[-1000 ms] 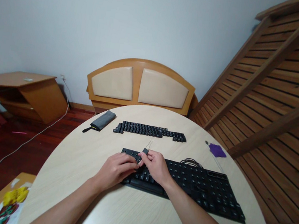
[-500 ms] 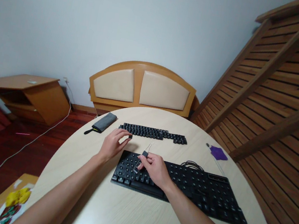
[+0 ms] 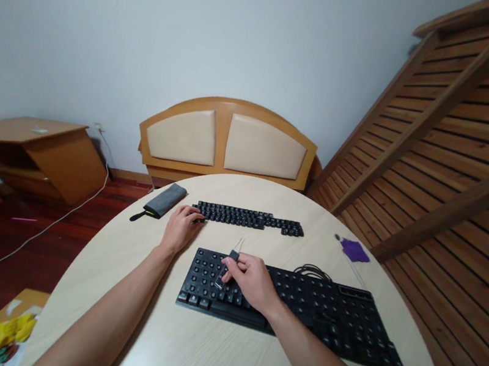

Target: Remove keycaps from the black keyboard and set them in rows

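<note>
My left hand (image 3: 180,227) rests low at the left end of the laid-out rows of black keycaps (image 3: 232,215). Its fingertips are closed round a small black keycap, mostly hidden by them, at the near left corner of the rows. In my right hand (image 3: 252,277) is a wire keycap puller (image 3: 233,256) with a dark handle, its thin wires pointing away from me. That hand hovers over the left part of a black keyboard (image 3: 299,303), where most keys are off and bare switches show. A few keycaps and the space bar are still along its near left edge.
A grey pouch (image 3: 166,200) lies at the table's far left. On the right are a purple cloth (image 3: 355,250) and a thin rod beside it. The coiled keyboard cable (image 3: 313,271) sits behind the keyboard. Slatted wood (image 3: 467,181) leans at the right.
My left hand has gone down and left with the keycap, from above the table to the left end of the rows. My right hand stays over the keyboard with the puller.
</note>
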{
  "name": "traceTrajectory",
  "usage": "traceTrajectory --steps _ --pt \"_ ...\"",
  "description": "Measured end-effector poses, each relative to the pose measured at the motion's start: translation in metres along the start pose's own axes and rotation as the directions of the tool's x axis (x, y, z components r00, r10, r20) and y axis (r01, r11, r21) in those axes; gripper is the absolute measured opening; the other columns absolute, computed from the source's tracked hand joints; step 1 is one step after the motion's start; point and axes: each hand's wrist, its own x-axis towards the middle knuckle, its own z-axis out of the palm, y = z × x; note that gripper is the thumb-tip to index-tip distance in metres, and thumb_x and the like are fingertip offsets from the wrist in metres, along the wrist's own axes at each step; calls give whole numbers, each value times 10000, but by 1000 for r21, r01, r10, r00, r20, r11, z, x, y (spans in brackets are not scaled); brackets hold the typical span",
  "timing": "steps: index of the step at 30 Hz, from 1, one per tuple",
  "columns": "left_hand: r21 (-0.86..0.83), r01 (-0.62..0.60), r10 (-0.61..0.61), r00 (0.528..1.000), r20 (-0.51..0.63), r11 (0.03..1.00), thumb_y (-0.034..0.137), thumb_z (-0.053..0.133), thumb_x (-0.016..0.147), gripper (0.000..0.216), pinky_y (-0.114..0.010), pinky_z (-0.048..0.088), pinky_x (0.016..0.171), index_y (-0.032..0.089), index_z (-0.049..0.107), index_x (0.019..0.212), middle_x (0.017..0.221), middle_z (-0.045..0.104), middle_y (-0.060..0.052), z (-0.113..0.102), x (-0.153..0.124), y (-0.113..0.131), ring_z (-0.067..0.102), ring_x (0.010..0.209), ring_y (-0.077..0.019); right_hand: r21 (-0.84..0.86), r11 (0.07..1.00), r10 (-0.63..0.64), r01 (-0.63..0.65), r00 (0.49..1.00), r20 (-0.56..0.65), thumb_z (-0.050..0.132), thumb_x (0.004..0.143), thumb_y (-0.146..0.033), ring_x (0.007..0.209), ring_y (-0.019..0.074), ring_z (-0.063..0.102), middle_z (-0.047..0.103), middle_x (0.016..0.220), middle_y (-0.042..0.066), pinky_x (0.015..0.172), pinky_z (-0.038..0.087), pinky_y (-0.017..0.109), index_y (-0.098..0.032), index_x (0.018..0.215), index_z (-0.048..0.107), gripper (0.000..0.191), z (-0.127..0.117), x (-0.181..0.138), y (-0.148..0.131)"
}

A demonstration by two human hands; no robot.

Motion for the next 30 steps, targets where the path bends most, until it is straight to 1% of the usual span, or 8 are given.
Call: traceTrajectory --steps 6,10,13,18,24,30 --pt "17 16 -16 1000 -5 1000 220 632 850 146 -451 486 944 227 741 947 1069 666 -88 4 -1 -4 559 1049 -284 -3 1000 -5 5 1000 -1 560 911 -466 668 197 715 743 671 61 693 529 277 -148 757 698 379 0 0 1" --pt "18 9 -9 1000 2 1000 209 643 835 165 -452 483 955 213 731 975 1080 661 -94 4 -1 -3 553 1060 -291 -5 1000 -3 3 1000 3 559 915 -447 671 194 716 745 677 54 680 529 273 -144 805 710 356 0 0 2" --pt "20 2 -2 1000 8 1000 216 646 833 163 -452 485 954 212 730 972 1085 661 -93 2 -2 -2 550 1064 -293 8 1000 0 0 1000 3 564 912 -432 669 192 716 743 671 51 689 533 272 -144 793 704 342 1 0 2" --pt "30 3 -3 1000 15 1000 216 613 856 162 -452 497 942 210 741 954 1092 664 -93 3 -1 -3 558 1050 -286 13 1000 0 0 1000 3 567 909 -406 649 190 711 738 658 52 666 532 267 -136 800 702 321 1 -1 0" --pt "43 17 -18 1000 16 999 207 603 858 173 -442 500 946 209 742 961 1101 662 -88 7 -1 -6 568 1050 -281 13 1000 -8 8 1000 9 564 912 -397 661 187 711 737 657 54 712 532 274 -137 776 695 322 2 1 2" --pt "46 28 -29 999 17 999 193 617 852 179 -441 497 951 213 730 989 1110 656 -90 9 -2 -8 568 1062 -289 11 1000 0 0 1000 4 566 909 -377 653 185 710 732 648 46 673 530 262 -137 803 700 294 2 1 3"
